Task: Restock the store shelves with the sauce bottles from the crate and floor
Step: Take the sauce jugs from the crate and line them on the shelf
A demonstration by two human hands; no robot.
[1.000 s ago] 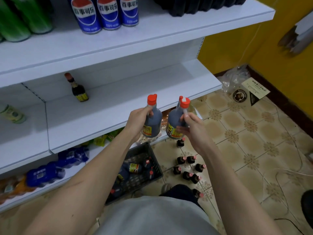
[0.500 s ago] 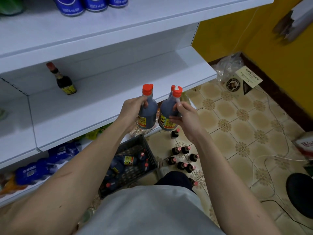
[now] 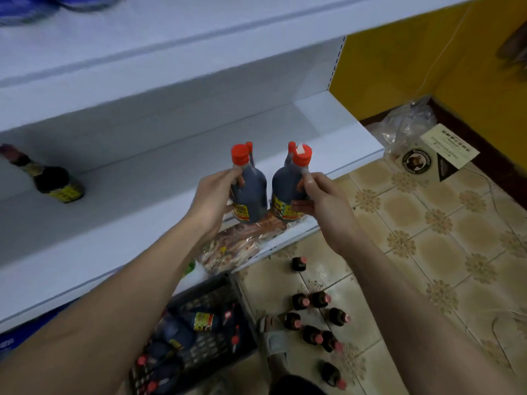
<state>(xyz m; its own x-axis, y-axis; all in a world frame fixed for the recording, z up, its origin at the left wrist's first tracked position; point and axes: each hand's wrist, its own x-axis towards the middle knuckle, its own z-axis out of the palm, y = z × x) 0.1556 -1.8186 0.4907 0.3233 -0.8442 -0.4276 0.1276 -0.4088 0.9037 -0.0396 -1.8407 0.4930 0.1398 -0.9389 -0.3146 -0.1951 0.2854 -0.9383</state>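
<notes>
1. Sauce bottles: two dark bottles with red caps are held upright, side by side, over the front edge of the white middle shelf [image 3: 159, 178]. The left sauce bottle [image 3: 249, 189] and the right sauce bottle [image 3: 286, 192] stand just apart; their bases are at the shelf's near lip, but whether they touch it cannot be told.
2. Left hand [image 3: 214, 198]: fingers and thumb are curled round the left bottle's shoulder and body.
3. Right hand [image 3: 322, 201]: it grips the right bottle, with fingertips near the neck just under the cap and the thumb across the yellow label.
4. A single small dark bottle [image 3: 51, 181] with a yellow label stands far left on the same shelf, well apart from the held pair.
5. Crate [image 3: 216, 343]: a dark plastic crate sits on the floor below the shelves, near and left of centre, holding several red-capped bottles lying on their sides.
6. Floor bottles [image 3: 313, 320]: a loose cluster of small dark bottles with pinkish caps stands on the patterned tiles just right of the crate, one more nearer the shelf.
7. Packaged snacks [image 3: 239, 243] lie on the lower shelf under the held bottles.
8. A clear plastic bag [image 3: 405, 126] and printed card [image 3: 439, 155] lie far right by the yellow wall [image 3: 399, 69].
</notes>
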